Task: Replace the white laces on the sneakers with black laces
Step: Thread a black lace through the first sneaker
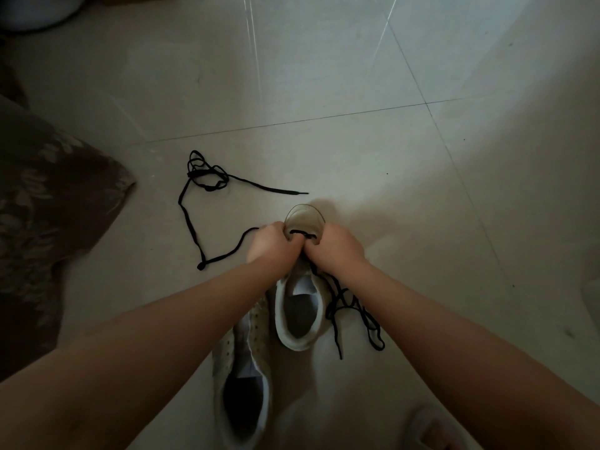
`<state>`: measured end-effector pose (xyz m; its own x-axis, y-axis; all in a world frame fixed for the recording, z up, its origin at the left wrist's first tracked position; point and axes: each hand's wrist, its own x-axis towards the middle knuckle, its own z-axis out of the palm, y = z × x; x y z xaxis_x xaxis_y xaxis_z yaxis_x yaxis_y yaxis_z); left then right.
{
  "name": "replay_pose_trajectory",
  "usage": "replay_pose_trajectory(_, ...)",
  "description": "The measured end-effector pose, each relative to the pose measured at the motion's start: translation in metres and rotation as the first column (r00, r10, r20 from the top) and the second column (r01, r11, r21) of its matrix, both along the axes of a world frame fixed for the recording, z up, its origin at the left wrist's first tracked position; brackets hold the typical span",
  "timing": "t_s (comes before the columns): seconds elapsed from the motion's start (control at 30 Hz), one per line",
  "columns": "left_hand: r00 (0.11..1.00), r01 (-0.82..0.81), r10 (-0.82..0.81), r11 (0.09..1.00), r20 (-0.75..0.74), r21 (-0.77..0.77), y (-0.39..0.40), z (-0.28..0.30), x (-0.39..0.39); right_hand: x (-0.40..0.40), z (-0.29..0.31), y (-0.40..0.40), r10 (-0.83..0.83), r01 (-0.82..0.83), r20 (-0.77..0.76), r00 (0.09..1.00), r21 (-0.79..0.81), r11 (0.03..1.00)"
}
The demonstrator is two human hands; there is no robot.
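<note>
Over the sneaker [300,306], left hand [272,246] and right hand [336,246] fisted, grip hidden.

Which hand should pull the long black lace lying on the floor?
Probably the left hand. The loose black shoelace trails out on its side, while the right hand is busy at the white sneaker.
</note>
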<state>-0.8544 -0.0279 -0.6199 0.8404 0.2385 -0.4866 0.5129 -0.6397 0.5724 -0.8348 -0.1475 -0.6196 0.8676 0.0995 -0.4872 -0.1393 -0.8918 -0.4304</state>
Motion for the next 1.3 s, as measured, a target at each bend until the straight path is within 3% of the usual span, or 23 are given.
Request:
replay_pose_trajectory(0.2, 0.994, 0.111, -0.111, 0.993, -0.012, 0.045, 0.004, -0.002, -0.001, 0.002, 0.009, -0.004, 0.105, -0.105, 0.042, 0.994, 0.002, 0.994)
replay_pose_trajectory(0.37, 0.991, 0.123, -0.124, 0.992, 0.048, 0.027, 0.006, 0.003, -0.003, 0.005, 0.008, -0.021, 0.07, -0.072, 0.02, 0.997, 0.14, 0.988)
replay_pose_trajectory(0.53, 0.893, 0.324, -0.391, 0.903, 0.225, 0.284, 0.003, 0.001, -0.009, 0.002, 0.004, -0.019, 0.034, -0.048, 0.078, 0.996, 0.184, 0.982)
replay_pose_trajectory(0.73, 0.927, 0.218, -0.275, 0.949, 0.257, 0.228, 0.001, -0.003, -0.001, -0.001, -0.003, -0.029, -0.085, 0.068, 0.033, 0.996, 0.348, 0.935)
replay_pose_trajectory(1.03, 0.933, 0.174, -0.228, 0.963, 0.278, 0.205, 0.0, -0.002, -0.007, 0.002, -0.009, -0.016, 0.247, -0.268, 0.299, 0.922, 0.032, 0.963)
replay_pose_trajectory(1.1, 0.928, 0.204, -0.259, 0.955, 0.268, 0.217, 0.003, -0.004, -0.006, 0.005, -0.008, -0.018, 0.129, -0.169, 0.242, 0.962, 0.15, 0.974)
replay_pose_trajectory(1.2, 0.926, 0.211, -0.266, 0.953, 0.269, 0.217, 0.005, -0.008, -0.007, 0.012, -0.001, -0.022, -0.029, 0.089, -0.148, 0.989, 0.412, 0.907)
replay_pose_trajectory(1.27, 0.927, 0.189, -0.241, 0.962, 0.288, 0.195, 0.005, -0.01, -0.007, 0.013, 0.001, -0.023, -0.055, 0.178, -0.289, 0.956, 0.419, 0.89)
replay_pose_trajectory(1.3, 0.93, 0.177, -0.225, 0.967, 0.292, 0.181, 0.005, -0.01, -0.007, 0.012, 0.002, -0.022, -0.046, 0.141, -0.243, 0.969, 0.391, 0.909)
